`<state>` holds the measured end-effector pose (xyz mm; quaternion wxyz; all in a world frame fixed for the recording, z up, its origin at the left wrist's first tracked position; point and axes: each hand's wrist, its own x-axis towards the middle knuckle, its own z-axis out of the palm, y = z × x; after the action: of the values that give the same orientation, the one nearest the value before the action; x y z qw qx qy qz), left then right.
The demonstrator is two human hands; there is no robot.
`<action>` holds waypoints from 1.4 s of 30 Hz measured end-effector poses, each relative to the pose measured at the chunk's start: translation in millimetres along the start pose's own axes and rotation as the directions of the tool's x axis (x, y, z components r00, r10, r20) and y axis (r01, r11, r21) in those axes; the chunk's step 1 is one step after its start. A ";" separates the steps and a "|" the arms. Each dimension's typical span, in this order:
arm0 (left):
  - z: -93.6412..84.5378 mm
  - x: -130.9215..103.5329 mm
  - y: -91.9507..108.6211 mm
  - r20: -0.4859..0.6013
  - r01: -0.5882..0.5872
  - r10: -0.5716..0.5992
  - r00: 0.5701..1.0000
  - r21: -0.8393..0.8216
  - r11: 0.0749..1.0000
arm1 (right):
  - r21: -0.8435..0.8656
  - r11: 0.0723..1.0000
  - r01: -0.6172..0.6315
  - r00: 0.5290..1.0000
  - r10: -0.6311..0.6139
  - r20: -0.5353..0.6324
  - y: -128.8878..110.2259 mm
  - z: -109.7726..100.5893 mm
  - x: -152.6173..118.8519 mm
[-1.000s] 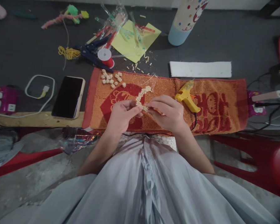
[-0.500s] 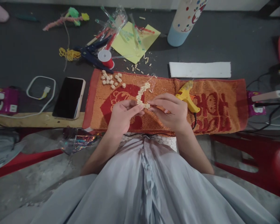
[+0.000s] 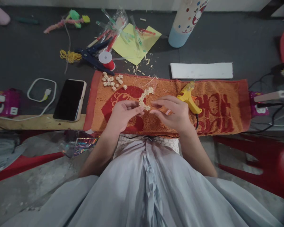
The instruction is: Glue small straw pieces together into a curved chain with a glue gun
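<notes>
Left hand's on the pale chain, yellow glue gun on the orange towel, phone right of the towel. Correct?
No, head view shows the phone left of the towel. Left hand on the pale chain, glue gun on the towel: both right.

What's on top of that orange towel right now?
Small cream pieces at its upper left and a yellow glue gun right of centre. The left hand holds a curved cream strip over it. The right hand covers some towel; what's beneath is hidden.
</notes>
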<state>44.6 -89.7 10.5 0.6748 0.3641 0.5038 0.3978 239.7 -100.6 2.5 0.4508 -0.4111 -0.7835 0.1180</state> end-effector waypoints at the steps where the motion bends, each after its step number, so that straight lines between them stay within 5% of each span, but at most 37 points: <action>1: -4.9 5.2 0.4 0.023 0.004 -0.005 1.000 0.071 0.997 | -0.016 0.999 -0.032 0.999 0.032 0.010 2.0 -1.8 -1.3; 5: -22.9 31.8 5.2 0.116 0.008 -0.062 0.991 0.420 0.907 | -0.103 0.983 -0.154 0.987 0.157 0.023 10.2 -4.2 -6.2; 9: -31.1 58.0 12.0 0.214 -0.118 -0.057 0.975 0.719 0.685 | -0.198 0.950 -0.242 0.961 0.263 0.088 16.3 2.8 -10.4; 24: -26.3 82.5 49.2 0.358 -0.269 -0.237 0.903 0.902 0.337 | -0.382 0.897 -0.220 0.844 0.372 0.387 23.2 24.0 -4.2; 28: -26.3 88.3 48.0 0.358 -0.282 -0.218 0.908 0.906 0.314 | -0.394 0.887 -0.243 0.821 0.404 0.403 23.6 28.5 -3.5; 35: -25.5 83.1 42.9 0.382 -0.319 -0.117 0.917 0.877 0.359 | -0.409 0.882 -0.233 0.851 0.389 0.354 24.1 25.2 -9.6; 42: -33.7 65.5 27.6 0.384 -0.384 0.081 0.920 0.834 0.396 | -0.473 0.853 -0.222 0.854 0.404 0.327 24.8 27.8 -12.5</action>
<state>18.8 -16.0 1.9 0.3778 0.7859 0.4786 0.1034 233.9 -89.1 -34.6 0.1491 -0.5882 -0.7878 0.1055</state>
